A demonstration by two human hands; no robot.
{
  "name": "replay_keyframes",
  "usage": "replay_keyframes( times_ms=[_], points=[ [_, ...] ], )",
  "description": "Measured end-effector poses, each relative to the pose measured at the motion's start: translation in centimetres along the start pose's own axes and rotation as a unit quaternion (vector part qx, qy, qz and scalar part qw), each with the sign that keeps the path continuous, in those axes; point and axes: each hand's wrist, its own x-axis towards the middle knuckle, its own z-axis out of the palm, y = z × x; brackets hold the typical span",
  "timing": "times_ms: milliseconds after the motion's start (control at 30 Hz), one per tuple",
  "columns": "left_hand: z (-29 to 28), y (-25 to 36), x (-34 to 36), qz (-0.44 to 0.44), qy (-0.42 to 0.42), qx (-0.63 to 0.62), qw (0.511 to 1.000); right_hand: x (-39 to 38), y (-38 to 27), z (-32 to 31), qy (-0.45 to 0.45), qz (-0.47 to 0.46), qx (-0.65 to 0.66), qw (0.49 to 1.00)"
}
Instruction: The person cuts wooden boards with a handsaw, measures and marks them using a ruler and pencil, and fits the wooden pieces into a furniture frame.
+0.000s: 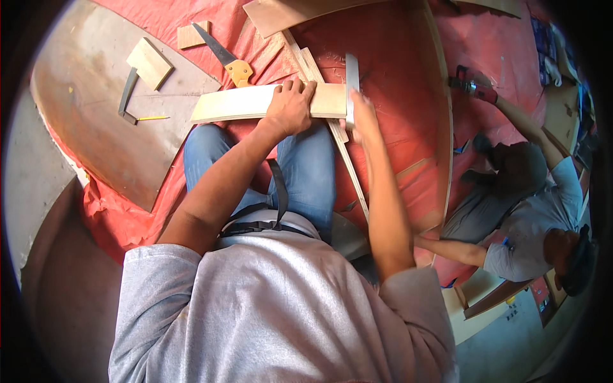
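Note:
A pale wooden board [233, 103] lies across my knees. My left hand [292, 107] presses down on its middle and grips it, fingers curled over the far edge. At the board's right end my right hand [364, 117] is closed around a long, flat, pale grey tool [352, 80]. The tool stands across the board's end; the hand is slightly blurred, and I cannot make out the tool's exact kind. Just beyond the board lies a handsaw [231, 62] with a yellow handle, part of which the board hides.
On a brown sheet [96, 83] at left lie a try square [128, 96], a yellow pencil [153, 117] and a wooden block [151, 62]. Another block [193, 36] is beside the saw. Long wooden strips [354, 172] cross the red tarp [396, 83]. A co-worker [536, 210] at right holds a power tool [462, 82].

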Motion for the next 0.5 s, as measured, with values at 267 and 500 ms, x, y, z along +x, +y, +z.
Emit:
replay_keyframes(
  times_ms=[267,500],
  points=[
    [0.1,-0.4,0.3,0.008,-0.017,-0.013,1.0,-4.7,3.9,-2.9,-0.074,-0.043,0.057,0.995],
    [0.6,-0.3,-0.3,0.024,0.033,0.015,0.999,-0.7,0.1,-0.4,-0.04,-0.008,0.025,0.999]
  ],
)
